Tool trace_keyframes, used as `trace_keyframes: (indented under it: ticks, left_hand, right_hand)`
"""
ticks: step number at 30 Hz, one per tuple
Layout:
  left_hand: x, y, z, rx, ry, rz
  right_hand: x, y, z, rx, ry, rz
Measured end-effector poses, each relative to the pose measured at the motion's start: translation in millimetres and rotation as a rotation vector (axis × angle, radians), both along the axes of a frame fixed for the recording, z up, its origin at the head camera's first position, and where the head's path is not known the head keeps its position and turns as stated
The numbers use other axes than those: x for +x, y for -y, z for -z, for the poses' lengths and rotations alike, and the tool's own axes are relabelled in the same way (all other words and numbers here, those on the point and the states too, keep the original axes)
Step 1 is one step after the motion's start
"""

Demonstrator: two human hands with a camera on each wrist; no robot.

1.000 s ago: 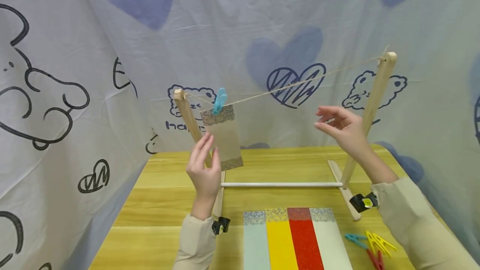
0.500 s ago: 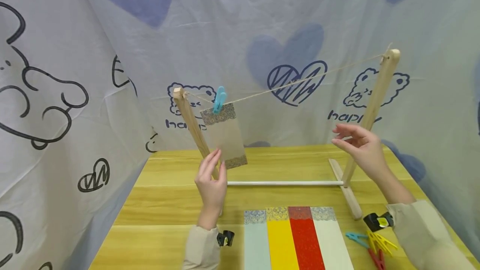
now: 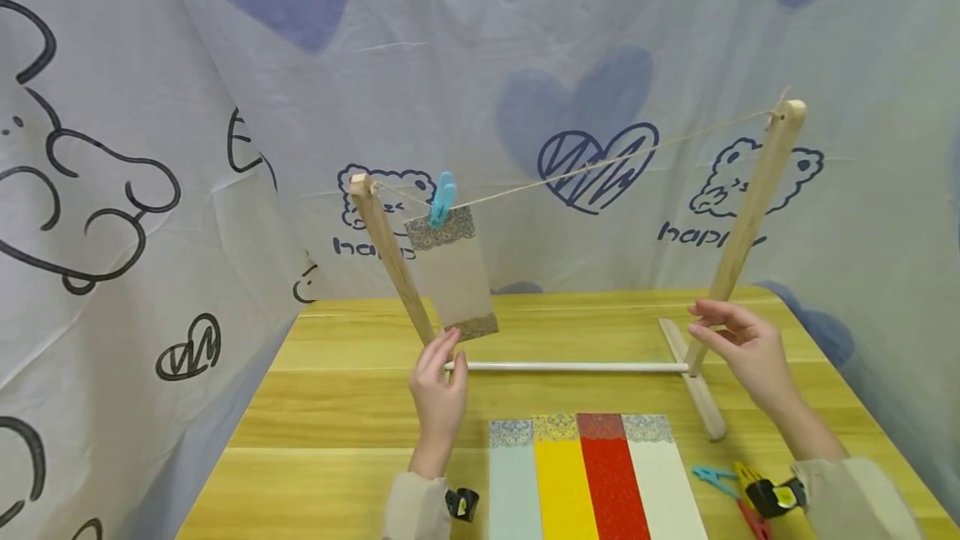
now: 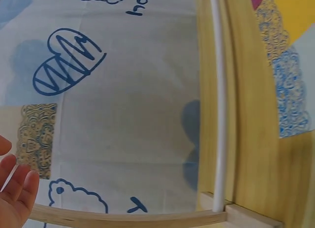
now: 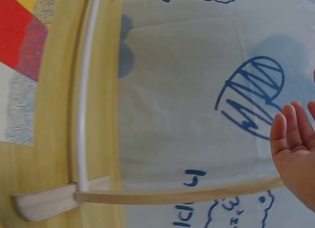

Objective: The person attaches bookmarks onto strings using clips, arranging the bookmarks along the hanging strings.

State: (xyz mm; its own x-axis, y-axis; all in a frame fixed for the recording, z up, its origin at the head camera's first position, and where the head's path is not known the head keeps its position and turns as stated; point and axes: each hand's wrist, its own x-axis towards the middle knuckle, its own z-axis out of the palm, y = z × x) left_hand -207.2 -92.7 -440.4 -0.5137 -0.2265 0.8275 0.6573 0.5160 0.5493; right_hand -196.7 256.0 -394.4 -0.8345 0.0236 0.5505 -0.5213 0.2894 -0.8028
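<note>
A cream paper card point(image 3: 453, 277) with lace-patterned ends hangs tilted from a string point(image 3: 525, 187). A light-blue clothespin point(image 3: 442, 200) clips its top edge to the string near the left post. My left hand point(image 3: 438, 390) is just below the card's lower end, its fingers relaxed and holding nothing; the left wrist view also shows the card's patterned end point(image 4: 37, 139) beside the fingers. Over by the right post, my right hand point(image 3: 742, 348) is raised with loosely bent fingers and nothing in them. In the right wrist view the fingers point(image 5: 293, 127) are apart from the wooden post point(image 5: 182, 196).
Two wooden posts, left point(image 3: 390, 261) and right point(image 3: 746, 232), are joined low down by a white rod point(image 3: 570, 367). Pale-blue, yellow point(image 3: 562, 482), red point(image 3: 611, 482) and white cards lie in front. Right of them lie blue point(image 3: 712, 477), yellow and red clothespins, partly hidden by the right wrist camera.
Both hands have moved down and to the right, the left from beside the card to below it. The clipped card stays on the string and has swung slightly.
</note>
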Motion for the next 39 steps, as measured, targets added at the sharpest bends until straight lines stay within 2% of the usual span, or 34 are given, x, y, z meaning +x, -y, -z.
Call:
trace_keyframes:
  ticks: [5,8,9,10,12,13,15,16,19,20,23,26,28,34,36,39]
  left_hand:
    - [4.5,-0.7,13.3,-0.018,0.012,0.000]
    - [6.8,-2.3,21.7,-0.032,0.031,0.001]
    - [7.6,-3.0,24.7,-0.035,0.039,0.005]
    - [8.0,-3.7,28.1,-0.039,0.045,0.003]
    - [9.1,-5.4,34.6,-0.048,0.062,-0.005]
    - [9.7,-6.2,37.8,-0.054,0.070,-0.008]
    - [10.7,-7.5,43.8,-0.065,0.093,-0.012]
    - [11.4,-7.9,46.8,-0.075,0.108,-0.014]
    - [14.3,-8.1,54.5,-0.114,0.169,0.005]
    - [15.3,-7.9,56.8,-0.132,0.197,0.019]
    - [17.5,-6.4,63.6,-0.203,0.279,0.086]
    - [19.2,-4.4,69.3,-0.284,0.357,0.153]
    - [20.0,-3.0,73.1,-0.332,0.401,0.177]
    - [21.6,2.2,83.3,-0.420,0.530,0.220]
    - [22.6,4.2,85.9,-0.452,0.581,0.244]
    - [23.5,7.1,90.0,-0.508,0.657,0.288]
  right_hand:
    - [10.4,-5,16.3,-0.060,0.029,-0.039]
    - [12.1,-14,35.7,-0.096,0.059,-0.051]
    - [11.4,-18,44.0,-0.121,0.063,-0.079]
    - [6.6,-26,59.8,-0.147,0.057,-0.108]
    - [-4.3,-46,96.3,-0.147,0.059,-0.117]
    - [-6.7,-53,109.1,-0.187,0.066,-0.161]
    - [-17.3,-74,146.9,-0.192,0.071,-0.177]
    - [-21.3,-83,165.0,-0.175,0.087,-0.145]
    - [-17.7,-94,190.1,-0.121,0.175,-0.038]
    - [-17.8,-99,200.2,-0.068,0.196,0.022]
    - [-4.7,-99,203.6,-0.006,0.269,0.098]
    - [10.7,-96,197.7,0.049,0.306,0.117]
    - [23.1,-91,186.7,0.082,0.347,0.119]
    - [62.3,-62,132.7,0.156,0.521,0.111]
    - [70.9,-57,124.6,0.188,0.561,0.126]
    - [79.2,-56,123.6,0.244,0.588,0.134]
